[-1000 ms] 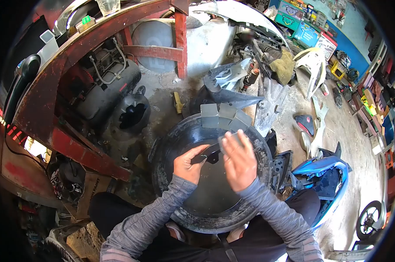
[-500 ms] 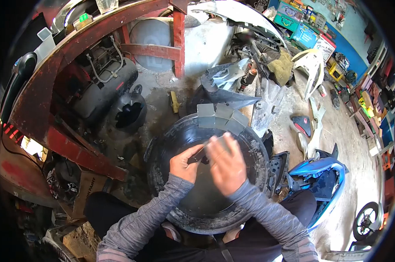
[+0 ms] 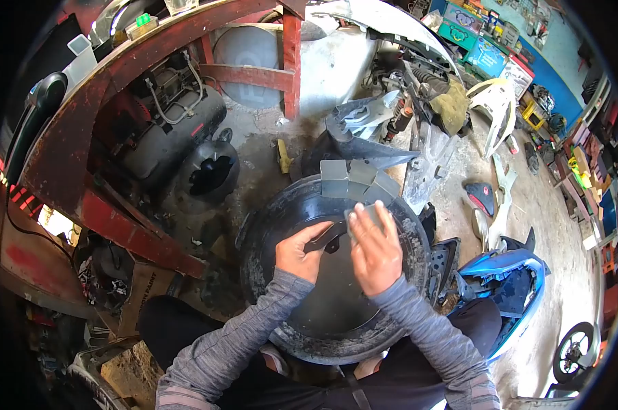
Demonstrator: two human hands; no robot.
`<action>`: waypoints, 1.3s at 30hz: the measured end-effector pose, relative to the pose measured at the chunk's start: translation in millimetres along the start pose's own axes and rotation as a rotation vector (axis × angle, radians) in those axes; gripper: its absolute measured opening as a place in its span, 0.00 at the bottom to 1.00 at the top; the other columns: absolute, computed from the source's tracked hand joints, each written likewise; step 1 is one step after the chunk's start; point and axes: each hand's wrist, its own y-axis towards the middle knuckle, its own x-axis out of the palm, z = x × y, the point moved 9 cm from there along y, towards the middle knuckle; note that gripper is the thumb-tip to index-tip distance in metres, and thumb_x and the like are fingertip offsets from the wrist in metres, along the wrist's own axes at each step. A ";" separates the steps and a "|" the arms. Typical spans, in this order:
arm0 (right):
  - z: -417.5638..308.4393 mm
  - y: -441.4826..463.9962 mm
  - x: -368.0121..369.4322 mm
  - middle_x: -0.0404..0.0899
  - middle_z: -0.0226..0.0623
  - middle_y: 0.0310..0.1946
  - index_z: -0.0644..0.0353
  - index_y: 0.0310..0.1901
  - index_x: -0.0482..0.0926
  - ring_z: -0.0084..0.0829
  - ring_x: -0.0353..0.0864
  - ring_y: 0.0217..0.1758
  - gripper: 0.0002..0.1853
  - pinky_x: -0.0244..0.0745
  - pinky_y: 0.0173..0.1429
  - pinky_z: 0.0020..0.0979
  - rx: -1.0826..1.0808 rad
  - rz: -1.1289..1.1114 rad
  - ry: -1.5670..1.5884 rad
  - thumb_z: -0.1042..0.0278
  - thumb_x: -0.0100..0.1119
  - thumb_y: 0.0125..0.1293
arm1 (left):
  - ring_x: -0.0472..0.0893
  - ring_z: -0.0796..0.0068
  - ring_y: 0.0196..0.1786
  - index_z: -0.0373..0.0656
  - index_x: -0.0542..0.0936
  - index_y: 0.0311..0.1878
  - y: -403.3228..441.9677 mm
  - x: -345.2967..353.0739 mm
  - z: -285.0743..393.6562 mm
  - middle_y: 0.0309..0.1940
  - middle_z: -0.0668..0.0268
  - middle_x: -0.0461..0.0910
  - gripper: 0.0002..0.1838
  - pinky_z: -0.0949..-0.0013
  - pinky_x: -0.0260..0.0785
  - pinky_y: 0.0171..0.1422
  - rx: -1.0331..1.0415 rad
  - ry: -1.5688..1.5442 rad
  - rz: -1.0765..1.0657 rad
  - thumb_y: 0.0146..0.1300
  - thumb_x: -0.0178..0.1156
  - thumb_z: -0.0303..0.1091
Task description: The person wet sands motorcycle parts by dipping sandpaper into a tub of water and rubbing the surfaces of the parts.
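A round black tub (image 3: 254,273) of murky water (image 3: 333,301) stands between my knees. Over it, my left hand (image 3: 299,251) is closed on a small dark curved part (image 3: 328,239) with a hole or tab at its end. My right hand (image 3: 376,254) is at the part's right side, fingers together over a thin grey piece that looks like sandpaper (image 3: 370,216). Several similar grey sandpaper pieces (image 3: 345,180) hang side by side over the tub's far rim.
A blue motorcycle fairing (image 3: 528,273) lies on the floor to the right. Beyond the tub are a dark plastic panel (image 3: 357,149) and a yellow-handled tool (image 3: 283,156). A red wooden bench (image 3: 138,232) with a compressor tank (image 3: 179,130) beneath stands left. A wheel (image 3: 573,348) is lower right.
My right hand has shifted slightly away from the left hand, showing more of the dark part and the grey piece under its fingers. The whole view has shifted a little.
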 end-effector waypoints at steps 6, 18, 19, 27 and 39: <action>14.4 4.5 -9.3 0.76 0.46 0.66 0.65 0.61 0.80 0.60 0.66 0.73 0.26 0.62 0.75 0.57 0.065 0.068 0.076 0.82 0.58 0.57 | 0.84 0.74 0.54 0.35 0.83 0.57 0.4 0.2 8.1 0.51 0.59 0.87 0.21 0.71 0.75 0.61 0.036 -0.078 0.003 0.61 0.57 0.13; 6.9 -2.6 -3.2 0.76 0.49 0.66 0.65 0.63 0.78 0.59 0.66 0.73 0.26 0.61 0.76 0.52 0.065 0.025 0.064 0.80 0.57 0.61 | 0.84 0.75 0.52 0.36 0.84 0.55 0.3 -0.8 -2.2 0.49 0.62 0.87 0.19 0.72 0.74 0.61 0.045 -0.061 0.017 0.60 0.63 0.15; 22.8 1.6 -4.4 0.76 0.50 0.65 0.65 0.62 0.79 0.59 0.66 0.73 0.24 0.61 0.76 0.51 0.116 0.057 0.079 0.80 0.57 0.62 | 0.84 0.75 0.52 0.36 0.84 0.55 -0.3 -1.5 -1.8 0.49 0.62 0.87 0.19 0.72 0.74 0.61 0.043 -0.060 0.016 0.60 0.63 0.15; 18.5 5.0 -15.6 0.76 0.48 0.66 0.62 0.62 0.80 0.58 0.66 0.74 0.24 0.61 0.76 0.49 0.134 0.066 0.121 0.79 0.58 0.63 | 0.84 0.75 0.52 0.36 0.85 0.54 3.0 0.0 6.6 0.49 0.61 0.87 0.18 0.72 0.74 0.61 0.067 -0.047 -0.023 0.60 0.63 0.15; 11.4 -4.8 -1.1 0.74 0.48 0.67 0.64 0.63 0.79 0.61 0.65 0.74 0.26 0.60 0.76 0.55 0.083 0.043 0.091 0.81 0.57 0.60 | 0.83 0.75 0.53 0.36 0.84 0.55 0.2 0.5 0.1 0.50 0.61 0.87 0.19 0.71 0.73 0.62 0.020 -0.061 -0.032 0.60 0.63 0.15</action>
